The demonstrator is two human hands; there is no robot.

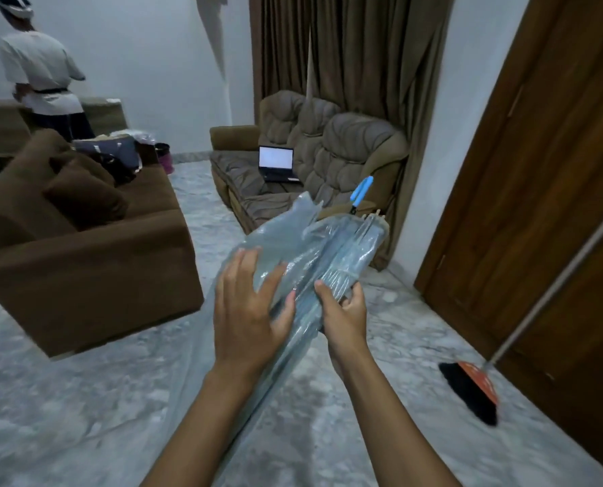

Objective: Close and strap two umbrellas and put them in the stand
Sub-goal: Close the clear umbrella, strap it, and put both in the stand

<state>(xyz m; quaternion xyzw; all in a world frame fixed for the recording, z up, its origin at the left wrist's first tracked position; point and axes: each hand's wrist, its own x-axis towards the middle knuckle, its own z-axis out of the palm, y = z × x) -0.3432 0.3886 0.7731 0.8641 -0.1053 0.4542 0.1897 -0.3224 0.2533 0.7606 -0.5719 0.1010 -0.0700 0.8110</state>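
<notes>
My left hand (pixel 249 311) is spread flat on the clear umbrella (pixel 342 247), and my right hand (pixel 344 312) is curled round its folded middle. It's mid-air in front of me, blue handle (pixel 361 191) pointing at the sofa (pixel 328 152).

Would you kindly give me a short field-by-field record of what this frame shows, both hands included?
held item: clear plastic umbrella, folded, blue handle pointing away from the wearer
left hand: fingers straight, pressing the loose canopy flat
right hand: grips the gathered canopy
strap: cannot tell if fastened
stand: not in view
nearby: broom with its head on the floor before the wooden door; open laptop on the sofa
other person: standing at back left
</notes>
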